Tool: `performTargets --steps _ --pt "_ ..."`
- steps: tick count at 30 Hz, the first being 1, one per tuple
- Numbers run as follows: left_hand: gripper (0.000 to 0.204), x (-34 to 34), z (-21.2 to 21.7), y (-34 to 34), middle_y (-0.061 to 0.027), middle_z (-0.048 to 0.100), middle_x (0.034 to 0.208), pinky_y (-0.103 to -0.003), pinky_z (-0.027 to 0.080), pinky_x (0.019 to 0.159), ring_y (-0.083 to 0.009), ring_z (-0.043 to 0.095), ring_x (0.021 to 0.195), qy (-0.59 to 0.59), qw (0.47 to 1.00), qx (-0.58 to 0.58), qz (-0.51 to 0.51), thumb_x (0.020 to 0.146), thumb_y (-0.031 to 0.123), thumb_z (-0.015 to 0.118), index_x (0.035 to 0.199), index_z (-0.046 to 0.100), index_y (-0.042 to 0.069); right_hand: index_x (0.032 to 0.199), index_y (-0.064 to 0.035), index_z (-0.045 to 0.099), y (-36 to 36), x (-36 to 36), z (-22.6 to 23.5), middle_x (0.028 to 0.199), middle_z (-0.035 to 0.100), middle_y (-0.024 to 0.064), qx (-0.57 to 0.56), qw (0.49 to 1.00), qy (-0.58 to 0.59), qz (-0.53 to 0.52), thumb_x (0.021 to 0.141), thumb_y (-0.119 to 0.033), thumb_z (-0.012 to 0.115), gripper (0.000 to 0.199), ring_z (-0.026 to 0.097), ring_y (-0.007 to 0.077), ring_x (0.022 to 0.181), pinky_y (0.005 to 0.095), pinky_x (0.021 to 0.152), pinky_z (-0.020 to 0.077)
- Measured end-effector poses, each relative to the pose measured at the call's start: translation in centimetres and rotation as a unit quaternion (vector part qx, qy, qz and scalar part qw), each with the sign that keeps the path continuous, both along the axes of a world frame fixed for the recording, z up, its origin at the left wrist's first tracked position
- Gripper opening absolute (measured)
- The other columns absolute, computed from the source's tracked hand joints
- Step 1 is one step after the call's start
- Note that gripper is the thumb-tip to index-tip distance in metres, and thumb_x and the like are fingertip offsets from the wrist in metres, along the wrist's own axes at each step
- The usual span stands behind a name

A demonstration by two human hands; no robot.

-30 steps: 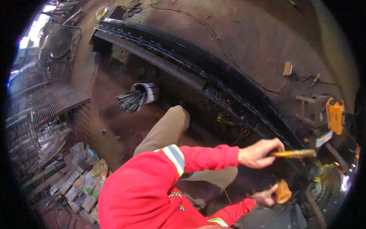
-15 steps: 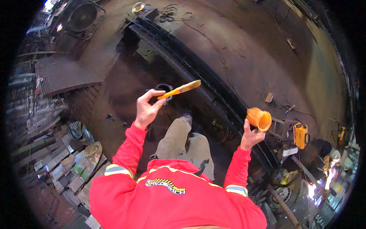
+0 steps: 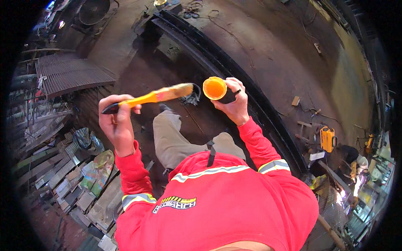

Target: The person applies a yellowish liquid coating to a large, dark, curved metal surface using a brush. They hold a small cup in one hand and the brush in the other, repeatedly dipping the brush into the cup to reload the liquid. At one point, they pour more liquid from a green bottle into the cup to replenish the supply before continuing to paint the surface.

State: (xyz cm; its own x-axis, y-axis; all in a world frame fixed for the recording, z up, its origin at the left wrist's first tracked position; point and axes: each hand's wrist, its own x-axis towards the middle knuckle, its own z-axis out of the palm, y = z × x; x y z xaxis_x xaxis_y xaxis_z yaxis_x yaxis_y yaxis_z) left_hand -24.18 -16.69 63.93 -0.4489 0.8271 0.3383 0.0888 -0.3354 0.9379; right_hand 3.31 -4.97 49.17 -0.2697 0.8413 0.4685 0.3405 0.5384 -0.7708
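A paintbrush [image 3: 144,99] with a yellow, black-tipped handle lies across my left hand [image 3: 118,125], its fingers closed on the handle. The pale bristles point right toward a small cup [image 3: 207,85] with an orange rim and inside. My right hand [image 3: 234,104] grips this cup, its mouth turned up toward me and its outer side dark by my fingers. Bristles and cup are a short gap apart. Behind the bristle end, a dark rounded thing [image 3: 197,90] shows only in part; I cannot make out what it is.
A long black metal beam [image 3: 251,94] runs diagonally over the floor beyond my right hand. Stacked boards and scrap [image 3: 83,198] lie at left, below a corrugated sheet [image 3: 71,75]. To the right are a yellow case [image 3: 327,139], a small block [image 3: 295,101] and loose cables.
My right hand has brought the cup left and up, close to the brush. My left hand has shifted left with the brush, its grip turned. My body and view have turned slightly.
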Motion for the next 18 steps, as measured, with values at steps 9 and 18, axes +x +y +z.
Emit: performTargets --steps 9,18 --pt "0.018 -21.6 -6.0 13.9 -0.0132 0.067 0.089 -0.03 0.052 0.069 -0.0193 0.065 0.076 0.323 0.909 0.072 -0.252 0.086 0.0 0.069 0.101 0.059 0.001 0.113 -0.0114 0.065 4.0 -24.0 -5.1 0.109 0.066 0.0083 -0.002 0.998 -0.06 -0.012 0.054 -0.015 0.089 0.064 0.058 0.0285 0.113 0.0411 0.099 0.0413" --pt "0.016 -35.1 -8.4 26.8 -0.0039 0.062 0.079 -0.022 0.046 0.06 -0.0059 0.057 0.068 0.155 0.932 -0.126 -0.304 0.089 0.005 0.068 0.102 0.058 0.001 0.112 -0.0075 0.067 9.5 -40.0 -6.4 0.107 0.066 0.0101 -0.069 0.983 -0.024 -0.171 0.056 -0.019 0.089 0.061 0.059 0.0287 0.11 0.04 0.098 0.0431"
